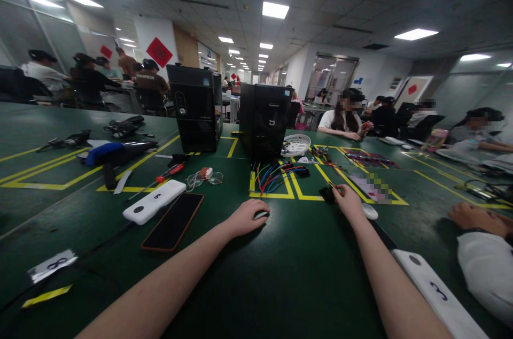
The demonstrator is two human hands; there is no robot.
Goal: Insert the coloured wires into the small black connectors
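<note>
My left hand [247, 218] rests on the green table with its fingers curled over a small pale object [261, 215], mostly hidden under them. Ahead of it lies a fan of red, blue, green and black wires [272, 176] inside a yellow-taped box. Further right, my right hand [348, 201] pinches something thin and wire-like [332, 185], too small to make out. A small black item [327, 194] lies just left of those fingertips. Beside my right wrist is a round white object [370, 212].
Two black computer towers [196, 109] stand at the back. Left lie a phone [174, 221], a white power bank marked 8 [154, 201], glasses [204, 177] and a red screwdriver [170, 172]. A white basket [296, 144] sits behind. Another person's arm [481, 253] enters at right.
</note>
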